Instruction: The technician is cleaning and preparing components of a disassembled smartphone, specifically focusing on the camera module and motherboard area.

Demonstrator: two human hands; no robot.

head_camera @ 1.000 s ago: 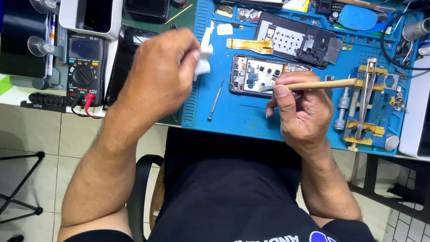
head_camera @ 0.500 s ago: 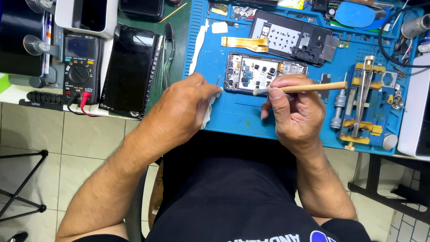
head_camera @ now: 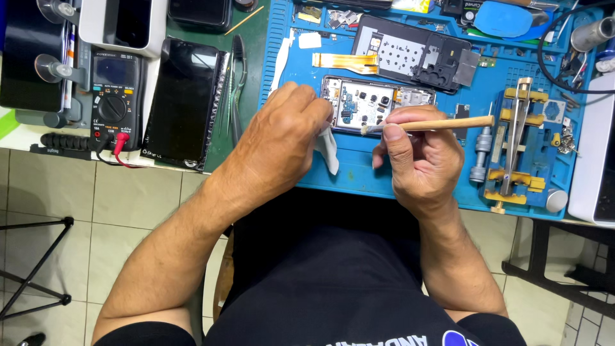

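Seen from above: opened phone (head_camera: pixel 368 106) lying flat on blue work mat (head_camera: pixel 359 173), circuit side up, approx. mid-mat. Left hand (head_camera: pixel 282 144) curled at phone's left edge, fingers closed on a white cloth (head_camera: pixel 328 148) that hangs just below phone's lower-left corner. Right hand (head_camera: pixel 419 154) just below phone's right end, thumb & fingers pinching a wooden-handled brush (head_camera: pixel 435 123); handle runs level out to the right, tip touching phone's lower edge.

Above phone: orange flat cable (head_camera: pixel 346 62) & black back cover (head_camera: pixel 416 54), both on mat. Right of phone, near mat's edge: yellow-and-metal clamp (head_camera: pixel 516 144). Left of phone, off mat: tweezers (head_camera: pixel 236 90), then dark screen panel (head_camera: pixel 184 102), then black multimeter (head_camera: pixel 112 102) w/ red lead plugged in. Farther left: grey tool holder, detail unclear.
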